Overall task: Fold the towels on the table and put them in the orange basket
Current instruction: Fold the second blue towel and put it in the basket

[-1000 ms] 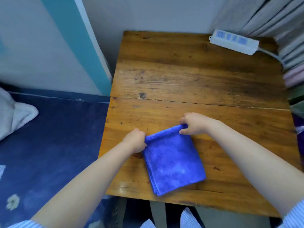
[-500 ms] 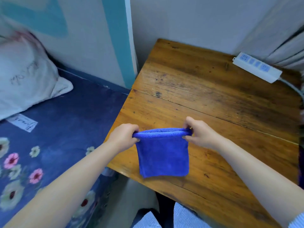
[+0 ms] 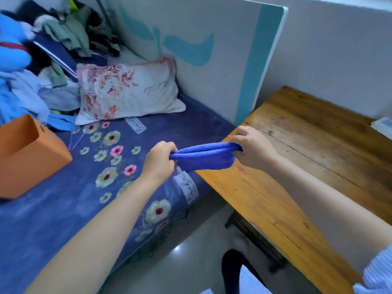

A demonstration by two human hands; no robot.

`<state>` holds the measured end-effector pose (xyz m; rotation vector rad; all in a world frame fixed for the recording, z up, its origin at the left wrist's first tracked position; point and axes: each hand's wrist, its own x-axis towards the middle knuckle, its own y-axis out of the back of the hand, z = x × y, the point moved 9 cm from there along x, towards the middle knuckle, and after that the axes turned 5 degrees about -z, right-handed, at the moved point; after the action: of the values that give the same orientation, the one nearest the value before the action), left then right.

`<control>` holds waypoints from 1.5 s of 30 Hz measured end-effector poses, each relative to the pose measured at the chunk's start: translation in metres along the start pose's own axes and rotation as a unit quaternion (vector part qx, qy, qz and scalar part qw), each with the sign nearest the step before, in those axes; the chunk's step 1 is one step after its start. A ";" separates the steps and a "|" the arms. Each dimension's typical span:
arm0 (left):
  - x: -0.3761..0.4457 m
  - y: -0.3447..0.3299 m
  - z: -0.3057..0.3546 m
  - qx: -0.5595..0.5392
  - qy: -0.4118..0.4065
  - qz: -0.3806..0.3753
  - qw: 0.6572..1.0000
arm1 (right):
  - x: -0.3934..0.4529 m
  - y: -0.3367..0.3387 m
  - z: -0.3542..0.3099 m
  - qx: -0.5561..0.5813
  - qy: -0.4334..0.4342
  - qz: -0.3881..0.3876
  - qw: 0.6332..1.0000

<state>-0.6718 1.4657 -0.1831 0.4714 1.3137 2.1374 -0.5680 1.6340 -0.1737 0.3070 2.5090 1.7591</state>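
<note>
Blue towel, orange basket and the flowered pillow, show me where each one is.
blue towel [image 3: 204, 154], head view, middle of the folded cloth between the hands.
orange basket [image 3: 31, 160], head view, its front wall.
flowered pillow [image 3: 127, 92], head view, centre of the pillowcase.

We hold the towel [image 3: 204, 158] between bed [image 3: 63, 209] and table [image 3: 297, 166]; the basket [image 3: 27, 158] sits on the bed, left, before the pillow [image 3: 127, 92].

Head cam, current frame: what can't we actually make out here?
- Orange basket: its left side is cut off by the frame edge; its front wall hides the inside.
- Blue towel: seen nearly edge-on and pinched by the left hand and right hand, so fold count is unreadable.
- Power strip: cut off by the right frame edge.
- Clothes pile: motion-blurred.
</note>
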 end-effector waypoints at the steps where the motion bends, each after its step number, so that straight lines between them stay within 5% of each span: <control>1: -0.013 0.015 -0.012 -0.006 0.021 0.019 1.000 | 0.002 0.002 -0.020 0.009 0.012 0.010 1.000; 9: -0.129 0.128 -0.122 -0.013 0.145 0.133 0.980 | 0.021 -0.017 -0.194 0.024 0.134 -0.005 0.991; 22: -0.198 0.245 -0.343 -0.064 0.345 0.190 0.917 | 0.156 -0.115 -0.435 -0.059 0.306 -0.175 0.934; 38: -0.116 0.395 -0.568 -0.036 0.401 0.238 0.884 | 0.389 -0.166 -0.620 0.225 0.281 -0.145 0.922; 45: -0.073 0.434 -0.671 -0.086 0.363 0.244 0.895 | 0.471 -0.200 -0.683 0.225 0.244 -0.096 0.938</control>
<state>-1.1237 0.8083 -0.0992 -0.1245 1.4573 3.0036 -1.1661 1.0309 -0.0944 -0.4046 3.1381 1.2892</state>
